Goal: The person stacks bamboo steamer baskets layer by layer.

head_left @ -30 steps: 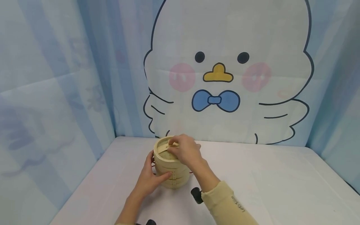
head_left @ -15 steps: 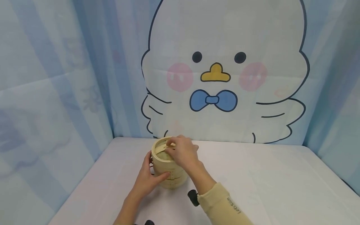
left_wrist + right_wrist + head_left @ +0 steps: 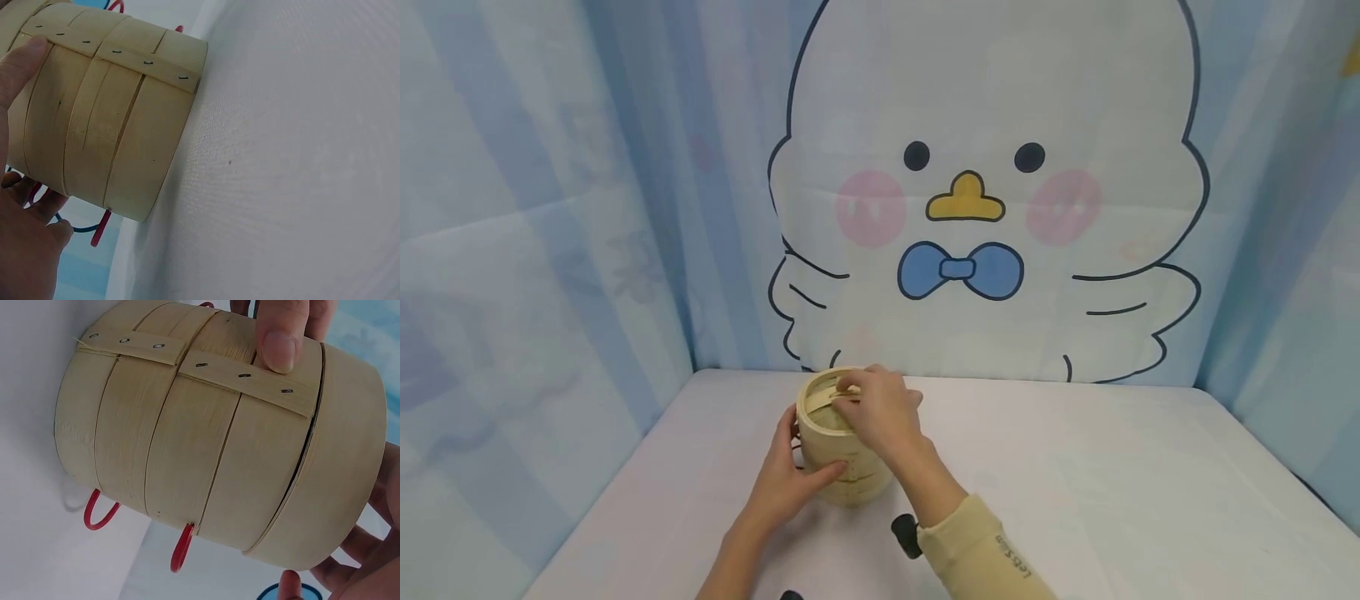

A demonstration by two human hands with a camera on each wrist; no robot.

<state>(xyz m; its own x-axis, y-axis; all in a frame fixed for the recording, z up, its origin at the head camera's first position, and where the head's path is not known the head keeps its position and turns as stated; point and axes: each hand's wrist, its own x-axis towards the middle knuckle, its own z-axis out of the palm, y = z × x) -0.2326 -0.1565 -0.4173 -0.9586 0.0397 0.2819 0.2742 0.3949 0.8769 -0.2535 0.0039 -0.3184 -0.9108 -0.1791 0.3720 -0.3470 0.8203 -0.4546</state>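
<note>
A round bamboo steamer [image 3: 842,475] with a lid [image 3: 820,419] on top stands upright on the table. My left hand [image 3: 786,483] grips its left side, thumb across the front and fingers curled round behind. From above, my right hand [image 3: 883,412] pinches the strip handle [image 3: 822,399] across the lid; the fingertips partly cover it. Stapled bamboo bands [image 3: 115,125] and seams between the stacked tiers show in the left wrist view. In the right wrist view, a narrow dark gap runs between the lid's band [image 3: 344,456] and the tier below.
Small red loops [image 3: 181,548] stick out from the steamer's side. A white cloth covers the table [image 3: 1075,492]. Behind it hangs a curtain [image 3: 970,333] printed with a cartoon bird, and blue-white curtains [image 3: 535,250] close in both sides.
The head view has turned slightly to the right, so everything sits further left in it. Both hands keep the same hold on the steamer and its lid handle.
</note>
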